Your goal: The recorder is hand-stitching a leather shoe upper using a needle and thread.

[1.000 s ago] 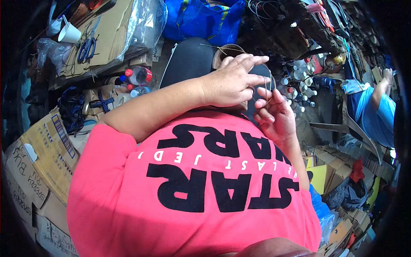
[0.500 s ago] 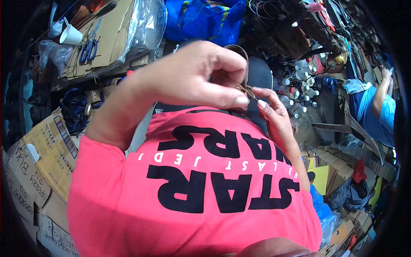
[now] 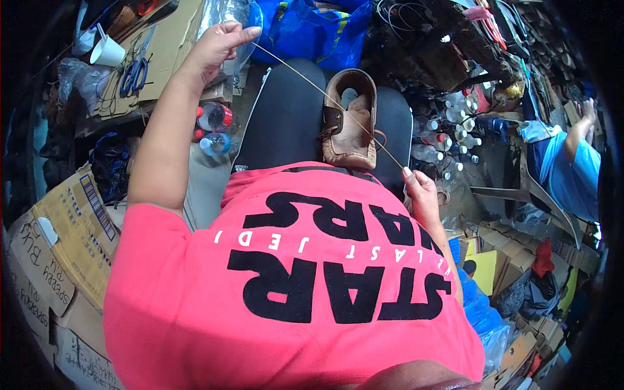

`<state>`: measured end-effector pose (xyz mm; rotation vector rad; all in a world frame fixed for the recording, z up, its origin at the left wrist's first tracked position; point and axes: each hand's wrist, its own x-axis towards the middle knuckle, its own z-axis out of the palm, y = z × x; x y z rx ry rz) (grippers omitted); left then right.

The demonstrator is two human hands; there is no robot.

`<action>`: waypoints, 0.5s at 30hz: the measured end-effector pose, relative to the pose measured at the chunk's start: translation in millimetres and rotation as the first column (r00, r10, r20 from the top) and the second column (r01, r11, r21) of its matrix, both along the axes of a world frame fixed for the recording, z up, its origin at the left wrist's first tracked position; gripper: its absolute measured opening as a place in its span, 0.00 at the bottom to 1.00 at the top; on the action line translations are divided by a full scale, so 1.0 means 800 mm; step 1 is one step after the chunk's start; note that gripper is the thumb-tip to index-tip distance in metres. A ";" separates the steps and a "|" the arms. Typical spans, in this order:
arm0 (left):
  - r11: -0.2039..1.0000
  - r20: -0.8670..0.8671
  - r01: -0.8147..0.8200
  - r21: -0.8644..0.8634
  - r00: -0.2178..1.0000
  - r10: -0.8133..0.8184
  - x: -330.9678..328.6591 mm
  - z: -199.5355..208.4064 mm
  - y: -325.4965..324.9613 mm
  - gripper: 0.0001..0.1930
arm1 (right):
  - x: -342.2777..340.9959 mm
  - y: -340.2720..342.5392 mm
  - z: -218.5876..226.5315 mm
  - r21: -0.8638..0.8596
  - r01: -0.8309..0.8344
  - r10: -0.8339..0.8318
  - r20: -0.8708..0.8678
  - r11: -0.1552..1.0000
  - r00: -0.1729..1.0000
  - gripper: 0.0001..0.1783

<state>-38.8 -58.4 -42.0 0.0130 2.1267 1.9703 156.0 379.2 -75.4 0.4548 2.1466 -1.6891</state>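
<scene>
A thin tan cord (image 3: 299, 73) is stretched taut, pinched by the left hand (image 3: 220, 51) at eleven o'clock and by the right hand (image 3: 424, 195) at three. Behind it, toward one o'clock, a brown leather moccasin-style shoe (image 3: 354, 140) is rested on the black-trousered lap (image 3: 279, 123).

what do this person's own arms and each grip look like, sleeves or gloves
A pink short-sleeved T-shirt with black lettering leaves both forearms bare. Left grip and right grip wear no glove; no watch shows on either wrist.
</scene>
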 end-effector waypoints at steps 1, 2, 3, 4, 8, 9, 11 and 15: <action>1.000 0.012 -0.017 -0.015 1.000 0.017 -0.006 -0.011 -0.004 0.22 | 0.002 0.003 -0.001 0.014 0.010 -0.010 -0.001 1.000 1.000 0.26; 0.999 0.023 -0.034 -0.031 0.999 0.035 -0.012 -0.020 -0.007 0.22 | 0.004 0.005 -0.003 0.045 -0.001 0.001 0.000 0.999 1.000 0.26; 0.998 0.029 -0.039 -0.044 0.999 0.040 -0.018 -0.028 -0.010 0.22 | 0.005 0.007 -0.006 0.038 0.002 -0.002 0.005 0.999 1.000 0.25; 0.991 -0.027 -0.076 -0.107 0.997 0.074 -0.024 -0.036 -0.013 0.22 | 0.006 0.009 -0.009 0.036 0.011 -0.011 0.008 0.999 1.000 0.25; 0.920 -0.168 -0.164 -0.357 0.980 0.110 -0.045 -0.073 -0.028 0.24 | 0.007 0.021 -0.024 0.032 0.081 -0.080 -0.048 0.996 0.996 0.22; 0.881 -0.162 -0.195 -0.432 0.977 0.137 -0.047 -0.080 -0.032 0.26 | 0.006 0.022 -0.029 0.075 0.078 -0.073 -0.072 0.994 0.995 0.22; 0.891 -0.132 -0.174 -0.419 0.983 0.129 -0.049 -0.084 -0.034 0.27 | 0.005 0.026 -0.029 0.006 0.014 -0.013 -0.070 1.000 0.997 0.21; 0.920 -0.338 -0.240 -0.311 0.932 0.129 -0.021 -0.037 0.012 0.17 | 0.001 0.035 0.017 -0.027 -0.059 0.064 0.252 0.998 0.966 0.16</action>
